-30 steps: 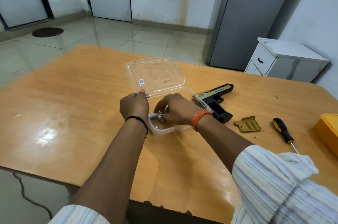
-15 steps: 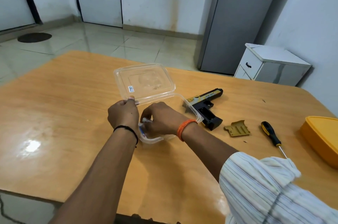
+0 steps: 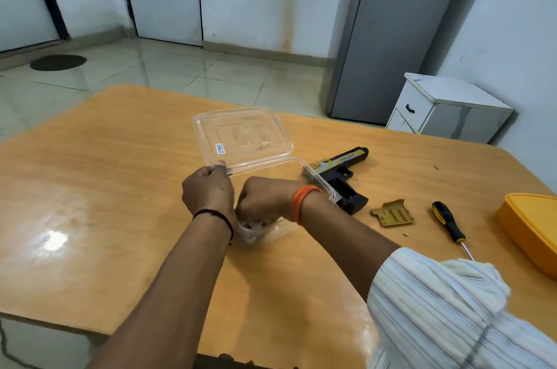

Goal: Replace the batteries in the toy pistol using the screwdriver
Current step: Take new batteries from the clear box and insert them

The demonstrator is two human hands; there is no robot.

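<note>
A clear, hinged plastic container (image 3: 265,175) is seen near the middle of the orange-brown wooden worktop (image 3: 99,187), its lid tilted open toward twelve o'clock. The lid's near edge is pinched by the left hand (image 3: 208,189), thumb on top and the fingers curled beneath, a black band worn at the wrist. The right hand (image 3: 263,198), marked by an orange thread at the wrist, is reached down into the tray of the container with its fingers curled tightly; whatever is held in that grip is hidden by the knuckles and the blurred plastic, so it cannot be told what, if anything, is grasped.

The black and gold toy pistol (image 3: 342,177) is laid on its side at about two o'clock from the hands, just beside the container's far corner, muzzle pointed away toward one o'clock. Its gold ribbed battery cover (image 3: 391,213) is set apart from it at three o'clock, flat on the worktop. The black and yellow-handled screwdriver (image 3: 449,225) is laid further toward three o'clock, untouched, tip toward the near edge. An orange plastic lidded box (image 3: 533,227) is seen at the right border.
</note>
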